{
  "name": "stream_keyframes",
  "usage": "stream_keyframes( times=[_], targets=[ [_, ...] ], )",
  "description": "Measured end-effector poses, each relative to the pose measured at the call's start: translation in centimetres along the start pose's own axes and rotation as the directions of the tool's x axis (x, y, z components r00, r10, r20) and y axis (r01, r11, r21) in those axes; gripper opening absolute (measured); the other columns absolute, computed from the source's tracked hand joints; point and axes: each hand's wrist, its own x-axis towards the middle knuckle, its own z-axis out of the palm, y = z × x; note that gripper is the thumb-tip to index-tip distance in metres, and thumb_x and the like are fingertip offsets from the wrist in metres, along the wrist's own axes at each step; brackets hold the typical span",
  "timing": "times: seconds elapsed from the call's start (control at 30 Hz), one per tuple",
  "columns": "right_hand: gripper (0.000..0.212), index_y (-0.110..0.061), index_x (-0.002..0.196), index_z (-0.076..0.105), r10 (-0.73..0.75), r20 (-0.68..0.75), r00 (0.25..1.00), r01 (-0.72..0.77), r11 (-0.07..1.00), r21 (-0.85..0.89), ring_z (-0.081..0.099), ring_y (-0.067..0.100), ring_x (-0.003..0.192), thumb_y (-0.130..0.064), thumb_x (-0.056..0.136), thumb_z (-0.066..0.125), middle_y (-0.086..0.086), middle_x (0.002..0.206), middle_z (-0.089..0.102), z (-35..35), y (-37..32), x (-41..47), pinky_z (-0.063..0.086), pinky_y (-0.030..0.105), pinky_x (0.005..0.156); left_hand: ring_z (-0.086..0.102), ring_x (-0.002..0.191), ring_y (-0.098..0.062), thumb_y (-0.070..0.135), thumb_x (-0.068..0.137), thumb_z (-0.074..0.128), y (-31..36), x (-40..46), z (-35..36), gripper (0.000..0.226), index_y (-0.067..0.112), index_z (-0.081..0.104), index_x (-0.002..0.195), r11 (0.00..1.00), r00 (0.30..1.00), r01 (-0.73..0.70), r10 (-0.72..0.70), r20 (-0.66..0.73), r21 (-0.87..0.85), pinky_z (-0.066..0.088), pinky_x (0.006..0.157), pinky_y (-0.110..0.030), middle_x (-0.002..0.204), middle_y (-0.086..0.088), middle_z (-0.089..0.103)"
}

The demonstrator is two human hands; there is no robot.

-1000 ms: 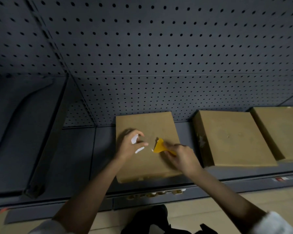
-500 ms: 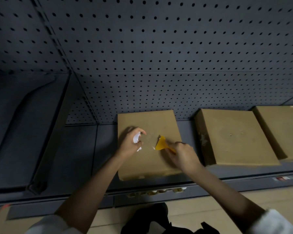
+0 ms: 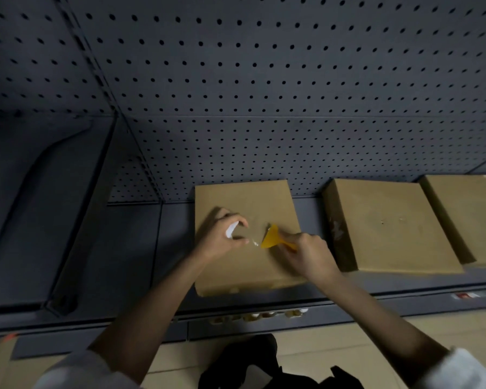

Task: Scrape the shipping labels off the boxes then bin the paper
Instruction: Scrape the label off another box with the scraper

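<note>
Right hand (image 3: 306, 255) grips yellow scraper (image 3: 272, 238); blade edge just right of label scrap (image 3: 254, 243). Left hand (image 3: 222, 237) pinches peeled paper (image 3: 232, 230).

A dark grey pegboard panel (image 3: 264, 80), pierced by rows of small holes, was seen filling the view from nine o'clock round to three. A grey metal shelf (image 3: 129, 248) was laid beneath it, with a slanted bracket (image 3: 76, 234) set at eight o'clock. Beige floor tiles (image 3: 348, 341) and a black object (image 3: 244, 363), unidentifiable, were seen at six o'clock.
</note>
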Motion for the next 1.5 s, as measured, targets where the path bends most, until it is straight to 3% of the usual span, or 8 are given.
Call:
stream_keyframes(
  times=[0.17, 0.37, 0.63, 0.93, 1.13, 1.3, 1.5],
  targets=[
    [0.036, -0.024, 0.118, 0.061, 0.018, -0.025, 1.0, -0.018, 0.999, -0.028, 0.064, 0.035, 0.099, -0.042, 0.09, 0.048, 0.014, 0.104, 0.07, 1.1, -0.4, 0.6, 0.054, 0.041, 0.081, 0.042, 0.093, -0.011, 0.019, 0.069, 0.078, 0.5, -0.2, 0.6, 0.027, 0.017, 0.065, 0.093, 0.99, 0.989, -0.114, 0.105, 0.102, 0.083, 0.034, 0.08, -0.021, 0.098, 0.001, 0.039],
    [0.033, -0.021, 0.117, 0.061, -0.006, -0.027, 1.0, 0.005, 1.0, -0.026, 0.062, 0.036, 0.101, -0.038, 0.092, 0.047, 0.014, 0.107, 0.069, 1.1, -0.8, 0.2, 0.052, 0.041, 0.085, 0.045, 0.095, -0.016, 0.021, 0.063, 0.083, 0.5, -0.2, 0.5, 0.037, 0.018, 0.061, 0.093, 0.996, 0.989, -0.077, 0.07, 0.128, 0.053, 0.038, 0.082, -0.025, 0.1, 0.0, 0.039],
    [0.032, -0.02, 0.12, 0.06, -0.034, -0.04, 0.999, 0.033, 0.999, -0.032, 0.063, 0.036, 0.1, -0.033, 0.093, 0.047, 0.014, 0.106, 0.07, 0.4, -0.9, -0.6, 0.051, 0.04, 0.083, 0.044, 0.098, -0.015, 0.019, 0.065, 0.082, 1.0, -0.6, 0.6, 0.037, 0.014, 0.06, 0.095, 0.998, 0.994, -0.034, 0.029, 0.109, 0.044, 0.031, 0.08, -0.02, 0.104, -0.003, 0.038],
    [0.031, -0.016, 0.121, 0.055, -0.035, -0.024, 0.999, 0.032, 0.993, -0.112, 0.062, 0.038, 0.097, -0.021, 0.097, 0.037, 0.017, 0.106, 0.066, 1.0, -3.1, 0.1, 0.048, 0.04, 0.077, 0.043, 0.1, -0.016, 0.021, 0.065, 0.081, 1.0, -0.7, 0.9, 0.037, 0.019, 0.059, 0.095, 0.996, 0.994, -0.043, 0.035, 0.103, 0.083, 0.035, 0.084, -0.025, 0.105, -0.003, 0.039],
    [0.032, -0.024, 0.123, 0.059, -0.049, -0.122, 0.991, 0.053, 0.998, 0.034, 0.063, 0.037, 0.097, -0.029, 0.092, 0.051, 0.014, 0.105, 0.07, -0.5, -1.1, -0.5, 0.051, 0.041, 0.08, 0.042, 0.098, -0.016, 0.022, 0.064, 0.083, 0.9, -0.6, 0.7, 0.039, 0.015, 0.06, 0.095, 0.997, 0.995, -0.033, 0.026, 0.099, 0.066, 0.031, 0.081, -0.021, 0.103, -0.002, 0.038],
    [0.033, -0.028, 0.124, 0.057, -0.044, -0.055, 0.998, 0.044, 0.999, -0.01, 0.062, 0.037, 0.101, -0.03, 0.092, 0.048, 0.014, 0.107, 0.069, 0.4, -1.1, -0.4, 0.05, 0.04, 0.082, 0.041, 0.098, -0.014, 0.021, 0.066, 0.082, 1.0, -0.7, 0.7, 0.038, 0.014, 0.06, 0.096, 0.997, 0.995, -0.031, 0.024, 0.102, 0.075, 0.028, 0.079, -0.016, 0.105, -0.002, 0.038],
    [0.028, -0.023, 0.115, 0.06, -0.017, -0.059, 0.998, 0.015, 0.999, -0.031, 0.062, 0.038, 0.096, -0.032, 0.093, 0.045, 0.015, 0.102, 0.069, 1.4, -1.4, 0.3, 0.05, 0.04, 0.077, 0.044, 0.101, -0.017, 0.026, 0.064, 0.082, 0.7, -0.5, 1.1, 0.035, 0.018, 0.061, 0.09, 0.988, 0.995, -0.071, 0.061, 0.081, 0.135, 0.035, 0.084, -0.024, 0.101, 0.0, 0.039]
  ],
)
